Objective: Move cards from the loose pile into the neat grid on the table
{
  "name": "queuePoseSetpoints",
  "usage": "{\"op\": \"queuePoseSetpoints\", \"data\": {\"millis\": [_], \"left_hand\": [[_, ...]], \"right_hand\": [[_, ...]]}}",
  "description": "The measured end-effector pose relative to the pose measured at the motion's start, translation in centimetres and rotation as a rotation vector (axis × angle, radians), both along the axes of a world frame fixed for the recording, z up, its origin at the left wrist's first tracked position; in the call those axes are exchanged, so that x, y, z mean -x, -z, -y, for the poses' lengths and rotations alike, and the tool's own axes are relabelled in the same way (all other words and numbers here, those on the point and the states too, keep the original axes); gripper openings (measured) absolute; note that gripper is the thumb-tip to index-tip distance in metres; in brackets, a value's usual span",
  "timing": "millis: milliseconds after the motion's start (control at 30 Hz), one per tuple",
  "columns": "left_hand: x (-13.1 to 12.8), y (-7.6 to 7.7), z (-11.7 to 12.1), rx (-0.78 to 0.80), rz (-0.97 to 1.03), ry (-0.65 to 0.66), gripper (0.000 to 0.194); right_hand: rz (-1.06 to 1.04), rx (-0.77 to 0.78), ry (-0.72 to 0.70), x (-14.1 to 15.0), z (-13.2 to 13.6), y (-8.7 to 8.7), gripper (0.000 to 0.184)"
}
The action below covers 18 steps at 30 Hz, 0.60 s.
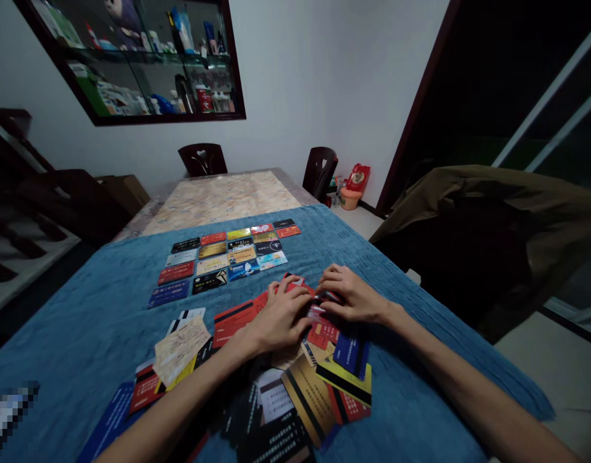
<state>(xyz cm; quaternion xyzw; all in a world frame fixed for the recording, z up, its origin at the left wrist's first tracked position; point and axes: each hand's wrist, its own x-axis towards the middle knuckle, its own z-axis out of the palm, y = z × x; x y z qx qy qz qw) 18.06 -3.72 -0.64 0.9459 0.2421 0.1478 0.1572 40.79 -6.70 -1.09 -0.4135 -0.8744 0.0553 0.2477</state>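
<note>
My left hand (286, 313) bends over a loose heap of plastic cards, fingers curled at a red card (295, 283). Right beside it, my right hand (350, 294) has its fingers bent around the edge of a red card (318, 315) between the two hands. The fingertips partly hide what they grip. Below them lie a gold card (310, 400), a yellow card (346, 381), a blue card (352, 354) and several black cards (276, 444), overlapping with stripe sides up. Another red card (233, 323) lies left of my left hand.
Rows of cards (211, 281) lie farther off on the blue cloth (116, 273). A creased paper slip (182, 347) tops cards at left. Dark chairs (319, 172) stand beyond the table; a brown garment (469, 186) drapes at right.
</note>
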Motion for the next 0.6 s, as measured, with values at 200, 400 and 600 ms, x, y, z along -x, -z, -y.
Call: {"op": "queuePoseSetpoints", "data": {"millis": [200, 400, 600], "left_hand": [[0.01, 0.09, -0.15, -0.013, -0.054, 0.022, 0.029], [0.29, 0.37, -0.79, -0.088, -0.071, 0.031, 0.028], [0.33, 0.13, -0.65, -0.190, -0.077, 0.069, 0.025]], "right_hand": [[0.059, 0.013, -0.029, -0.07, 0.43, 0.26, 0.026], [0.092, 0.019, -0.021, 0.00, 0.78, 0.21, 0.033], [0.072, 0.026, -0.053, -0.56, 1.03, 0.04, 0.039]]}}
